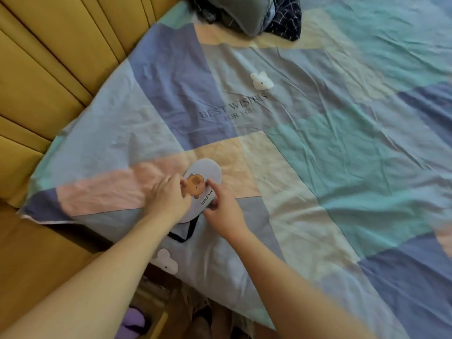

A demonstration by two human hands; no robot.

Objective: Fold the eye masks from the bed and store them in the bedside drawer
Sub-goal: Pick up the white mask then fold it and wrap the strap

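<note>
A pale lilac eye mask (205, 171) with an orange capybara picture lies on the patchwork bed sheet (318, 148) near the bed's front left corner. Its black strap (186, 232) trails toward me. My left hand (168, 196) presses on the mask's left side and covers part of it. My right hand (221, 209) pinches the mask's right edge, forefinger stretched onto it. A second white bear-shaped eye mask (261, 80) lies farther up the bed, apart from both hands. No drawer is in view.
A yellow padded headboard (56, 57) runs along the left. Dark bundled clothes (249, 15) lie at the bed's far end. A white bear print (166, 261) shows on the sheet's hanging edge. Purple slippers (134, 321) sit on the floor below.
</note>
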